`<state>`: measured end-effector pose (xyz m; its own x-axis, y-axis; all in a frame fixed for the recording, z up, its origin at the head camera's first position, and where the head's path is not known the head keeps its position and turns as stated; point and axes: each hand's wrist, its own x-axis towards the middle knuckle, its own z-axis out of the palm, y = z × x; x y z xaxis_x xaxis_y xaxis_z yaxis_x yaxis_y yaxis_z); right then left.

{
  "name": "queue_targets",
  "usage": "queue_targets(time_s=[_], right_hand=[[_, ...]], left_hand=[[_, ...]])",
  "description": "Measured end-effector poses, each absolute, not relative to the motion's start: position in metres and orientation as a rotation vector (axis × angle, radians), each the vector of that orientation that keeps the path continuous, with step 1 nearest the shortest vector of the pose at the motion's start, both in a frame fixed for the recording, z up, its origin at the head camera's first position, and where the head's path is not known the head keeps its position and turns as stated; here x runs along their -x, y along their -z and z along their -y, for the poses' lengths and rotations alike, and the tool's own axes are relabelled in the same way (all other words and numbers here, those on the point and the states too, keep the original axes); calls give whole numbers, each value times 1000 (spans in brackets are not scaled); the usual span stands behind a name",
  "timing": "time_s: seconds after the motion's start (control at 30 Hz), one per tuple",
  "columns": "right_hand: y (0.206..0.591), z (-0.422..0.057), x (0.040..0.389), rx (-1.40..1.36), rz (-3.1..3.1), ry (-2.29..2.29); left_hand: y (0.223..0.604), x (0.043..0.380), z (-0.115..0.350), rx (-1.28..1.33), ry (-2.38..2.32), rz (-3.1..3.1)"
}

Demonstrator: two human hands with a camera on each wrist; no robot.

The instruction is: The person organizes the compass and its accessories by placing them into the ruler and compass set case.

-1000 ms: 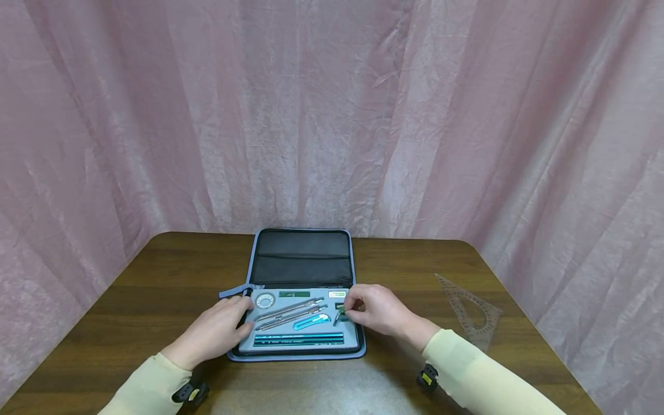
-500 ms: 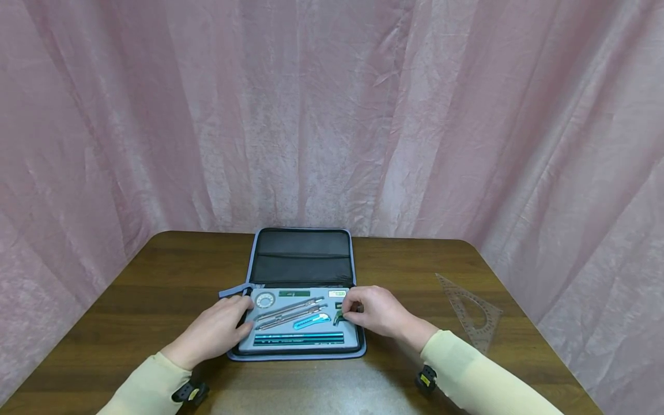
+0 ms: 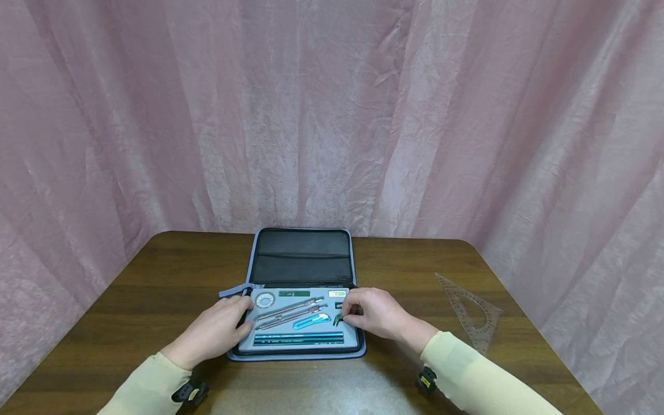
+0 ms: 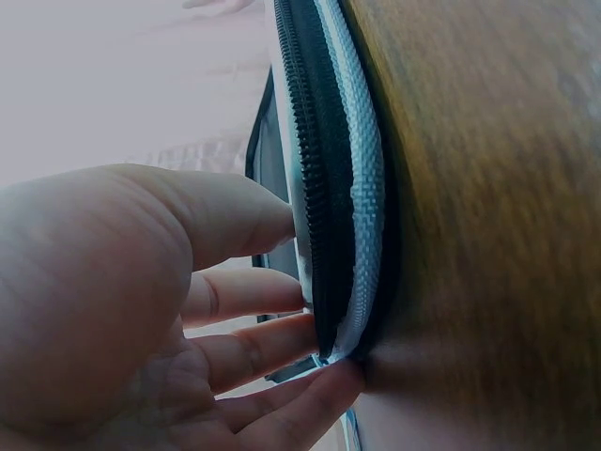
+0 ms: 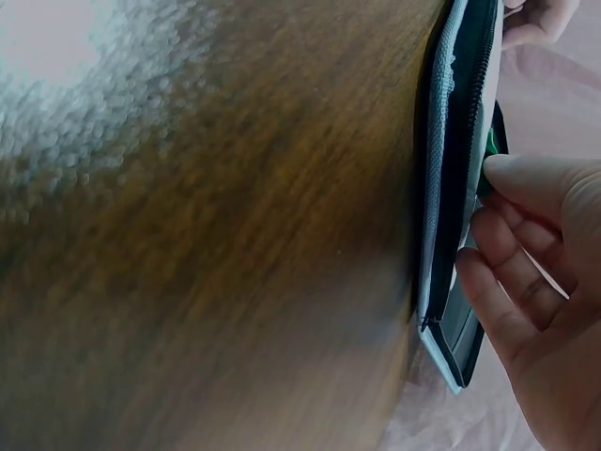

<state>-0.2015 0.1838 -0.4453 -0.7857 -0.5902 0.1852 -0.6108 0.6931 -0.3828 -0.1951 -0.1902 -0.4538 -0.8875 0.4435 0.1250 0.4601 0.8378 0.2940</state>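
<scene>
An unzipped blue-edged case (image 3: 303,242) lies spread on the table, its light grey tray (image 3: 246,343) full of drawing tools. My left hand (image 3: 210,331) rests on the tray's left edge, fingers loosely spread, thumb and fingertips at the zipper rim in the left wrist view. At the tray's right side my right hand (image 3: 377,312) pinches a small green piece (image 3: 338,319) close over its slot; the fingers hide part of it. Two silver compasses (image 3: 293,313) lie mid-tray beside a light blue utility knife (image 3: 312,321). Dark teal pencils (image 3: 298,339) fill the front slot.
A transparent set square (image 3: 474,314) lies on the wooden table (image 3: 181,271) to the right. The raised lid (image 3: 303,268) stands behind the tray. A white ring-shaped piece (image 3: 265,300) and a green box (image 3: 294,294) sit along the back.
My right hand has shifted slightly toward me and left, and the green piece has turned between its fingers, now showing more green. The left hand stays on the tray's edge.
</scene>
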Motion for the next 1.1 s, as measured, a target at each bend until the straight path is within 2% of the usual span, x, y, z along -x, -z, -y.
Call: queue_targets(time_s=[1.1], right_hand=[[447, -190, 198, -1061, 2818, -622]], left_hand=[[455, 193, 190, 745, 478, 2939]])
